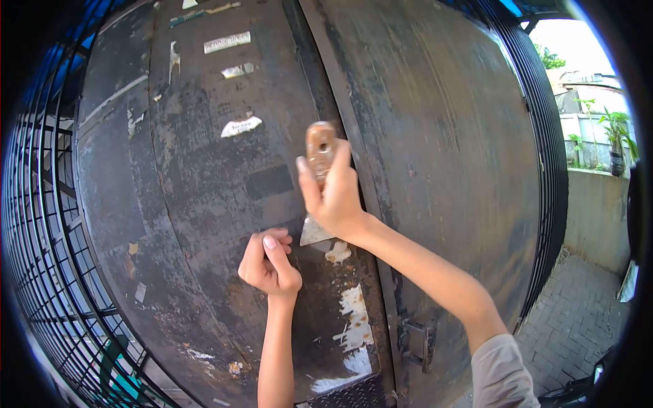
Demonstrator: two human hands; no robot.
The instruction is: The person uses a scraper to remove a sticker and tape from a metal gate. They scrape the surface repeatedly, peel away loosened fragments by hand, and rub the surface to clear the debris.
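My right hand (335, 197) is wrapped round the worn wooden handle of a scraper (320, 146), slightly blurred. The handle points up and the flat metal blade angles down toward the dark metal door (422, 204); whether its edge touches is hard to tell. Just below the blade is a torn scrap of whitish paper (338, 252). To the left, my left hand (271, 265) is closed, fingers curled and thumb near them, with nothing visible in it. It is close to the door's surface; contact cannot be made out. Larger paper remnants (355, 319) cling lower down.
More label scraps (241, 127) stick to the upper left panel. A vertical seam divides the door, with a metal handle (416, 343) at lower right. Black bars (58, 224) stand at left. On the right are a low wall (595, 211), a potted plant (617, 146) and paving (571, 319).
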